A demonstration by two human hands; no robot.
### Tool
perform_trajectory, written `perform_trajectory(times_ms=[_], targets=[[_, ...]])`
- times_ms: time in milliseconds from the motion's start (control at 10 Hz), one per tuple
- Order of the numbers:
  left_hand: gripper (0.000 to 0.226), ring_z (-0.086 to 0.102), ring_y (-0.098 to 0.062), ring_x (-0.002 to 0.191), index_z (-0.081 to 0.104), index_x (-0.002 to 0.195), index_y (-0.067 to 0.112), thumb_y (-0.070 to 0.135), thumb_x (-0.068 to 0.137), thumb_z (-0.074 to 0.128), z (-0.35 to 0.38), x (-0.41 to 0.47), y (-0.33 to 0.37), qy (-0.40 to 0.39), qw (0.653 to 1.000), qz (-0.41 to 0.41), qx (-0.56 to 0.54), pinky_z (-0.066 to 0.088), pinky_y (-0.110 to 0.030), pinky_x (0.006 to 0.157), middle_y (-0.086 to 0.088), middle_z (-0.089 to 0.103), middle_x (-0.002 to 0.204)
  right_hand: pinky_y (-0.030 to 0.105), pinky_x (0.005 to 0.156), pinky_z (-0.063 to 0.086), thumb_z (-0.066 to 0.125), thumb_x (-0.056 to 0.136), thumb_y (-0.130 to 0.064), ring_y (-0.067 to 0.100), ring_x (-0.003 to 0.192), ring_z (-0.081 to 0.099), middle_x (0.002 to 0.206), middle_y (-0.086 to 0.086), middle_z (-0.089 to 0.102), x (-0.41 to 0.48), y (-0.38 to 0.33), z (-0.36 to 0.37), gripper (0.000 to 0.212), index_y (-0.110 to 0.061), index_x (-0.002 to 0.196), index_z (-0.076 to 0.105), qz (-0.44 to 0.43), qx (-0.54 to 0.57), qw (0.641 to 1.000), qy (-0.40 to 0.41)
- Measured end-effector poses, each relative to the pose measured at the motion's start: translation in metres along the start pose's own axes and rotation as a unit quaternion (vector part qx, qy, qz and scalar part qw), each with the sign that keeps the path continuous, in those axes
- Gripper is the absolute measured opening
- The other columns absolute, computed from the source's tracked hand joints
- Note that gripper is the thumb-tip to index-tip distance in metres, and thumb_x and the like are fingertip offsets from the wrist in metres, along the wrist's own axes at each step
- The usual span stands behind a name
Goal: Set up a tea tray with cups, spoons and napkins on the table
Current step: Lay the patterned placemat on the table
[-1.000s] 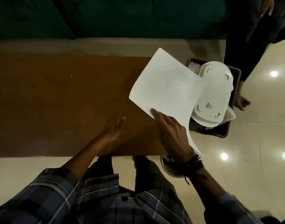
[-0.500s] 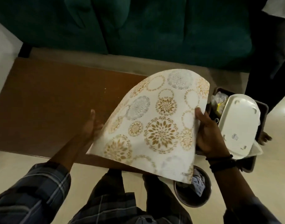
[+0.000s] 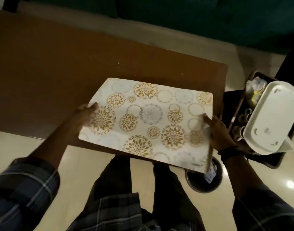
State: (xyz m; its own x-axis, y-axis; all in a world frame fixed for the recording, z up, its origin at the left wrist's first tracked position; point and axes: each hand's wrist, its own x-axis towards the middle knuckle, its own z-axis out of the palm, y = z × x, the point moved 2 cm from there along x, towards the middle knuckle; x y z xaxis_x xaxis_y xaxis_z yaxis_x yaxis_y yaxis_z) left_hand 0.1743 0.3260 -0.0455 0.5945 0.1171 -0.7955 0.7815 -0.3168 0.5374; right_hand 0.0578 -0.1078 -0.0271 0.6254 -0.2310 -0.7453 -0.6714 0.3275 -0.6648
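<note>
A white placemat (image 3: 148, 122) printed with gold and grey flower rings is spread pattern-up over the near right part of the brown wooden table (image 3: 59, 72). Its near edge hangs past the table's front edge. My left hand (image 3: 85, 116) grips the mat's left edge. My right hand (image 3: 216, 130) holds its right edge, where the sheet curls up slightly. To the right, a dark crate (image 3: 239, 100) on the floor holds an upside-down white tray (image 3: 272, 117), several small cups (image 3: 242, 117) and a plastic bag (image 3: 254, 87).
A round metal bin (image 3: 204, 182) with paper in it stands on the glossy floor by my right leg. A dark green sofa (image 3: 209, 17) runs behind the table. Another person's dark clothing (image 3: 291, 64) shows at the right edge.
The mat was held curved and upright half a second ago; now it is lowered flat over the table, pattern up. My left hand has taken hold of its left edge.
</note>
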Motion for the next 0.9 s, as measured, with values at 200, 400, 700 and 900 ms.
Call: perform_trajectory(times_ms=[200, 400, 700, 900], targets=[[0.012, 0.065, 0.002, 0.057, 0.059, 0.090, 0.018, 0.029, 0.093, 0.058, -0.053, 0.054, -0.015, 0.064, 0.998, -0.011, 0.017, 0.054, -0.017, 0.053, -0.004, 0.061, 0.086, 0.048, 0.092, 0.055, 0.077, 0.073, -0.039, 0.031, 0.107, 0.067, 0.118, 0.012, 0.069, 0.044, 0.039, 0.064, 0.060, -0.006, 0.120, 0.062, 0.008, -0.103, 0.994, 0.026], [0.043, 0.057, -0.023, 0.097, 0.051, 0.128, 0.004, 0.030, 0.094, 0.057, -0.093, 0.094, -0.027, 0.106, 0.994, -0.007, 0.013, 0.047, -0.037, 0.085, -0.019, 0.060, 0.126, 0.037, 0.072, 0.058, 0.062, 0.090, -0.003, 0.016, 0.079, 0.063, 0.094, -0.003, 0.066, 0.074, 0.056, 0.125, 0.036, -0.013, 0.124, 0.057, 0.024, -0.213, 0.975, 0.056], [0.039, 0.060, -0.027, 0.098, 0.050, 0.128, 0.006, 0.030, 0.097, 0.051, -0.123, 0.125, -0.035, 0.120, 0.992, 0.005, 0.048, 0.050, -0.045, 0.089, -0.017, 0.060, 0.124, 0.037, 0.079, 0.059, 0.064, 0.087, -0.001, 0.018, 0.091, 0.068, 0.091, -0.003, 0.068, 0.095, 0.075, 0.158, 0.035, -0.011, 0.120, 0.060, 0.020, -0.217, 0.968, 0.125], [0.043, 0.059, -0.020, 0.099, 0.039, 0.136, 0.007, 0.025, 0.099, 0.049, -0.120, 0.129, -0.037, 0.120, 0.989, 0.017, 0.089, 0.049, -0.036, 0.085, -0.009, 0.054, 0.126, 0.043, 0.090, 0.056, 0.064, 0.087, -0.002, 0.019, 0.097, 0.065, 0.111, 0.009, 0.069, 0.092, 0.078, 0.164, 0.039, -0.016, 0.123, 0.060, 0.004, -0.237, 0.964, 0.125]])
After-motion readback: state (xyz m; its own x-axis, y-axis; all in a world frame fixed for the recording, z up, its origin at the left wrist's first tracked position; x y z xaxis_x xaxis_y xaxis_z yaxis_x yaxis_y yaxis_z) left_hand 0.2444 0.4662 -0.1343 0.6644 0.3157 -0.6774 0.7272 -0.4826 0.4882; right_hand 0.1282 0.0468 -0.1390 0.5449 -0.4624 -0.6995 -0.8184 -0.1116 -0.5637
